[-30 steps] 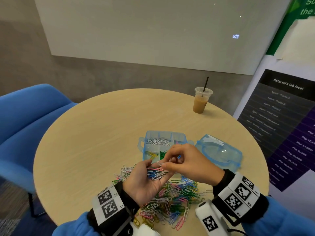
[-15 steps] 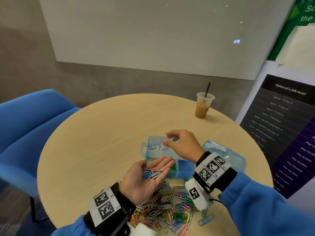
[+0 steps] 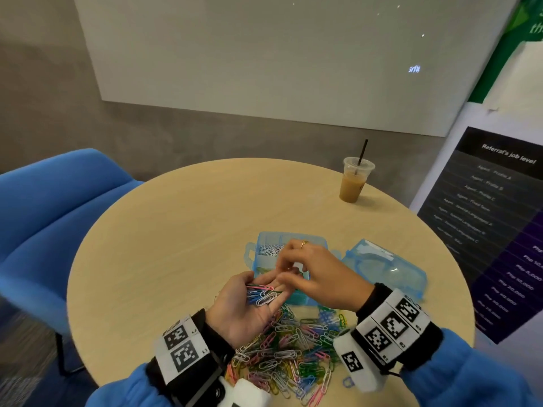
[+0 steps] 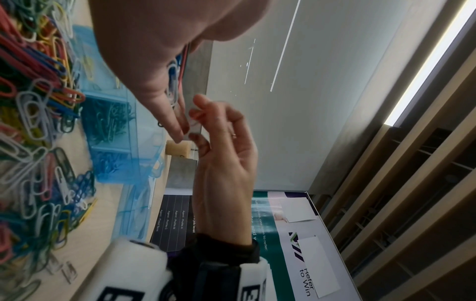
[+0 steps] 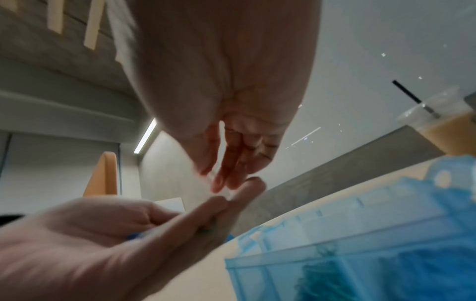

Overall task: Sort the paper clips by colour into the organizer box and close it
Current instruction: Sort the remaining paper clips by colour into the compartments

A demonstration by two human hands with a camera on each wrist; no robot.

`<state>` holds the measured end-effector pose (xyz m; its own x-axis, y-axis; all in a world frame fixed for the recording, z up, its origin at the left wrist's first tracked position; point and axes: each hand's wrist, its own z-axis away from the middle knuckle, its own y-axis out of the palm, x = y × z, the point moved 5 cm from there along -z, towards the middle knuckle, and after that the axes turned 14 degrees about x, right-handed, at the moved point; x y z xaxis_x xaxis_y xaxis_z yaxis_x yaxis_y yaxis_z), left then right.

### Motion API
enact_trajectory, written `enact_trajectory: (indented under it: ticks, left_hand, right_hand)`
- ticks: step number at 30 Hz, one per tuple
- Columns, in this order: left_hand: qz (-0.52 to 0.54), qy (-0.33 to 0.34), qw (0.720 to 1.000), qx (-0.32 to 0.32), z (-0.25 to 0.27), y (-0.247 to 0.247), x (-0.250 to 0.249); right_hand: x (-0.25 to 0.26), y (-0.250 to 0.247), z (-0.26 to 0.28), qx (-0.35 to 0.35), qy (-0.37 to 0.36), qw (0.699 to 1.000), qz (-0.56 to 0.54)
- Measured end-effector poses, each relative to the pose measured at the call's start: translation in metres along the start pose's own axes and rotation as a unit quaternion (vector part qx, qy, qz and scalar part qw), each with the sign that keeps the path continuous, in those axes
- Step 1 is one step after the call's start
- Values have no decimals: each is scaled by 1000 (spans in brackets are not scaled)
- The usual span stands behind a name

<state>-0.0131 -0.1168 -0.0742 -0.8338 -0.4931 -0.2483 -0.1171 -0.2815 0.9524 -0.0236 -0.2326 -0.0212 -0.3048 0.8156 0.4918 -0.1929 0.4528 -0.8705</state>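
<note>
Several clips point(image 3: 262, 294) cupped – head view only

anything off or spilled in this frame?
Nothing spilled or damaged. One blue clip lies apart from the unsorted pile, near the table edge. The organizer lid is still open, and the iced coffee stands upright, far from the work.
</note>
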Motion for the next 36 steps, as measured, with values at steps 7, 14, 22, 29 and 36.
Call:
enact_trajectory:
  ticks: [7,14,22,29,36]
  left_hand:
    - [-13,-6,1000,13,-2,0,5]
    - [-35,-5,999,0,0,3,4]
    - [-44,-15,999,1,1,2,8]
    - [-44,-16,999,8,1,4,7]
    - [-33,-25,999,-17,1,0,5]
  right_hand:
    - [11,3,-3,25,8,999,-24]
    - [22,11,3,58,11,997,53]
    - [19,9,0,51,-2,998,42]
    - [12,2,5,38,3,999,-4]
    - [-29,-49,7,-41,128,990,44]
